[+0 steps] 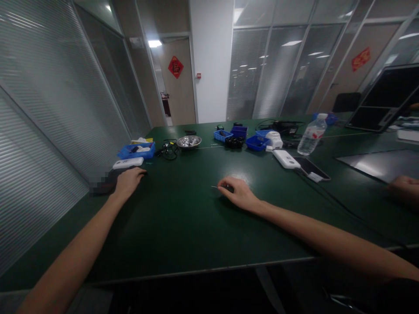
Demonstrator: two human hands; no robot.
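My right hand (237,192) rests over the middle of the green table (183,226), its fingers closed round a small screwdriver (227,187) with a dark handle and a thin metal shaft pointing left. Farther left, my left hand (128,181) lies at a dark object (109,181) near the table's left edge; a small dark tip shows at its fingertips, and what it grips I cannot make out. A white power bank-like device (128,163) lies just behind my left hand.
Behind are a blue tray (136,152), black cables (168,149), a metal bowl (189,142) and small blue bins (257,143). To the right stand a water bottle (312,134), a white device (286,159) and a phone (310,168). Another person's hand (405,188) is at the right edge.
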